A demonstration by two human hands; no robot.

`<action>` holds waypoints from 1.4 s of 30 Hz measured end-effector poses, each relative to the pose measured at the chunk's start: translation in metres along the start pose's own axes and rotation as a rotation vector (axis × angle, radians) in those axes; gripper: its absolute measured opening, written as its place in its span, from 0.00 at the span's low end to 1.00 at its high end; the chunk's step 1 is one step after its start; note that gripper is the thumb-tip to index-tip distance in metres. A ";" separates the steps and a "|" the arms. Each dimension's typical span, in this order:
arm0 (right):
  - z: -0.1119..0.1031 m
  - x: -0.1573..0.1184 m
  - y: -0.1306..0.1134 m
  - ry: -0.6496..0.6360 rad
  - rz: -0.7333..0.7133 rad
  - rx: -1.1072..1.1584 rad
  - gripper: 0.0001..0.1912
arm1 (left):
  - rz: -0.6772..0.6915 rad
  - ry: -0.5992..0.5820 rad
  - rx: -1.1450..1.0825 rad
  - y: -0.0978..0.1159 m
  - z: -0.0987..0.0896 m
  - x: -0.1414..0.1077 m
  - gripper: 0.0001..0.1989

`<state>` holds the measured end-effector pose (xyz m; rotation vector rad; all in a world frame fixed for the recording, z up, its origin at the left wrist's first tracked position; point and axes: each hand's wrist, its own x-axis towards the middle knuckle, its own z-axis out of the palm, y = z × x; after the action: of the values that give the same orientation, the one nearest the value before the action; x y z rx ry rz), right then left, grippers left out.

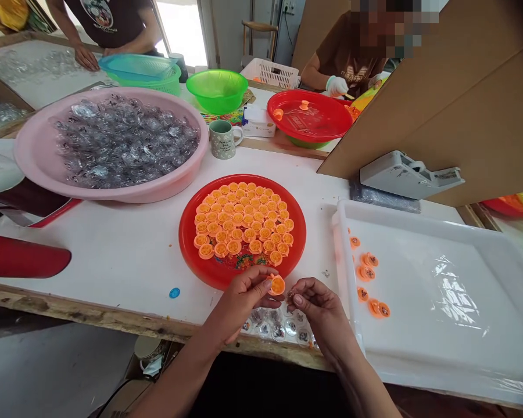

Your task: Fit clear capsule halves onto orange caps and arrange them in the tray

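Between the thumb and fingers of my left hand [242, 299] is a small orange toy teacup [278, 285], its yellowish inside facing up. Close beside it, my right hand [320, 305] pinches a small transparent piece [291, 295], partly hidden by the fingertips. Under both hands, several transparent discs with dark printed pictures [279, 332] lie along the table's front edge. Just beyond, a round red tray [186, 232] carries many orange teacups on saucers [237, 217]. To the right, a white tray [418, 354] holds several orange teacups with dark pictures in them [366, 273].
A pink basin [165, 188] full of transparent pieces stands at the back left, near a printed mug [222, 139]. A tape dispenser [412, 174] sits by a cardboard panel [401, 87]. Two people are across the table; one wears white gloves [336, 86].
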<state>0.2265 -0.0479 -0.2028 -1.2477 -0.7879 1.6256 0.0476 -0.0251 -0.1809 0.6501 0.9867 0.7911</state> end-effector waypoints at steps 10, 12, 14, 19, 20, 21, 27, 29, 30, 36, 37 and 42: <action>0.006 0.001 -0.002 0.001 -0.070 -0.108 0.08 | 0.055 0.036 0.162 -0.003 0.011 -0.006 0.15; 0.007 -0.001 -0.003 0.056 -0.079 -0.151 0.09 | 0.104 0.041 0.212 -0.005 0.013 -0.007 0.14; 0.008 -0.003 -0.004 0.097 -0.089 -0.194 0.10 | 0.172 0.034 0.283 -0.006 0.016 -0.008 0.14; 0.009 -0.009 -0.008 0.111 -0.094 -0.233 0.10 | 0.341 0.001 0.533 -0.005 0.019 -0.010 0.08; 0.009 -0.010 -0.009 0.105 -0.097 -0.241 0.09 | 0.374 0.012 0.559 -0.005 0.019 -0.010 0.08; 0.010 -0.011 -0.009 0.101 -0.105 -0.250 0.09 | 0.409 0.030 0.576 -0.006 0.019 -0.010 0.08; 0.009 -0.015 -0.008 0.140 -0.265 -0.345 0.05 | 0.466 0.103 0.544 -0.006 0.019 -0.013 0.14; 0.009 -0.017 -0.008 0.136 -0.362 -0.411 0.02 | 0.437 0.108 0.502 -0.005 0.019 -0.014 0.12; 0.009 -0.017 -0.009 0.134 -0.405 -0.437 0.02 | 0.426 0.103 0.478 -0.004 0.020 -0.015 0.10; 0.011 -0.018 -0.010 0.145 -0.506 -0.528 0.03 | 0.333 0.101 0.332 0.002 0.024 -0.016 0.10; 0.012 -0.018 -0.010 0.152 -0.506 -0.527 0.03 | 0.313 0.106 0.318 0.002 0.024 -0.016 0.10; 0.021 -0.020 -0.012 0.119 -0.470 -0.521 0.10 | 0.312 0.108 0.354 0.000 0.023 -0.017 0.06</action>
<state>0.2114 -0.0607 -0.1793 -1.3623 -1.3672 0.9860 0.0624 -0.0420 -0.1636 1.0948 1.1525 0.9403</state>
